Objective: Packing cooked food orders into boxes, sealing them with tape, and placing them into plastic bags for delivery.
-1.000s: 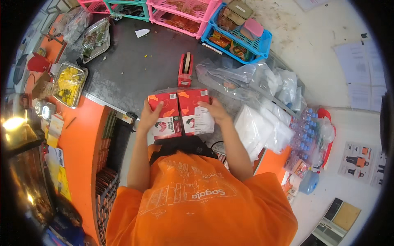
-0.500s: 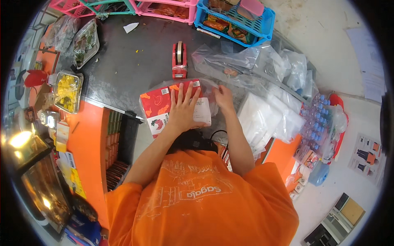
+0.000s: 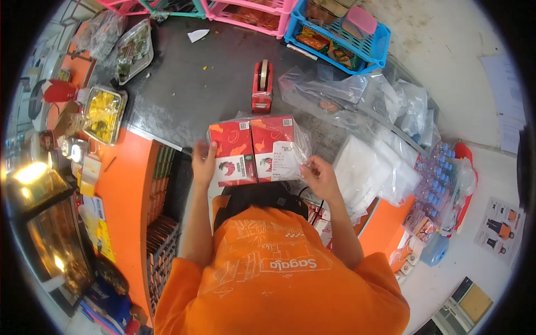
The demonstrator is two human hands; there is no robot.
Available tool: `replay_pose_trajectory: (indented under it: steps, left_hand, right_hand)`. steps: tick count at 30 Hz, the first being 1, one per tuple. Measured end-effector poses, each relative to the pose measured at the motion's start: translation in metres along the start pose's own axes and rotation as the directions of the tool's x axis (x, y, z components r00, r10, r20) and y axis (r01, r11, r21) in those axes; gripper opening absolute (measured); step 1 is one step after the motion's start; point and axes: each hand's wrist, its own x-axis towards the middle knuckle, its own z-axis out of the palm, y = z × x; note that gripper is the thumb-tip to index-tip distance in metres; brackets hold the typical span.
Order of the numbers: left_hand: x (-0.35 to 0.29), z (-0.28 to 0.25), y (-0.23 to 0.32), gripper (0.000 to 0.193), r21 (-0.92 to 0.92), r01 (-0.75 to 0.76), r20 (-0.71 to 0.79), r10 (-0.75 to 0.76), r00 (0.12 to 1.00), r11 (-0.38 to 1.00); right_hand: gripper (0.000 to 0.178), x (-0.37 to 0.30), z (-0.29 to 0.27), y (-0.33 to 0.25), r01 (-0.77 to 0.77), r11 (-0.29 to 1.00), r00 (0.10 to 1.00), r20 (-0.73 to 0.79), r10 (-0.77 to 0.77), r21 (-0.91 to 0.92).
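Two red-and-white cardboard boxes [image 3: 230, 151] lie side by side near the counter's front edge, inside a clear plastic bag [image 3: 302, 142]. A white printed slip [image 3: 278, 162] covers part of the right-hand box. My left hand [image 3: 203, 167] is at the left side of the boxes, thumb against the edge. Its other fingers are blurred, so their hold is unclear. At the lower right corner, my right hand [image 3: 322, 177] pinches the bag's plastic between thumb and fingers. Just beyond the boxes stands a red tape dispenser [image 3: 262, 92] with a roll in it.
Clear plastic bags [image 3: 363, 92] and white bags [image 3: 360, 167] lie to the right, with bottles [image 3: 432, 173] beyond. Blue [image 3: 340, 42] and pink [image 3: 251, 17] baskets line the back. A tray of yellow food [image 3: 104, 116] and a tray of greens [image 3: 134, 53] stand at left.
My left hand has come off the top of the boxes to their left side. My right hand has moved from the far right side to the near right corner of the bag.
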Motion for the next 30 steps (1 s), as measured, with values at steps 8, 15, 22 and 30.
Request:
replay_pose_trajectory:
  steps: [8,15,22,30]
  left_hand:
    - [0.012,-0.014,0.005,0.03,-0.039,-0.07,0.086,0.073,0.994,0.997]
    - [0.039,0.017,-0.044,0.034,-0.53,0.296,0.053,-0.317,0.947,0.795]
    - [0.037,0.042,0.003,0.038,-0.385,-0.056,-0.161,-0.007,0.987,0.921]
    - [0.045,-0.029,-0.05,0.037,0.244,-0.258,0.168,0.221,0.961,0.935]
  right_hand:
    - [0.042,0.004,0.028,-0.004,0.182,0.98,0.982,-0.04,-0.186,-0.083]
    - [0.097,-0.013,0.092,-0.032,0.15,0.62,0.963,-0.029,-0.268,-0.77]
    - [0.088,-0.015,0.125,-0.052,0.436,0.354,0.862,0.272,-0.427,-0.827]
    - [0.078,-0.016,0.132,-0.038,0.413,0.345,0.877,0.266,-0.4,-0.843]
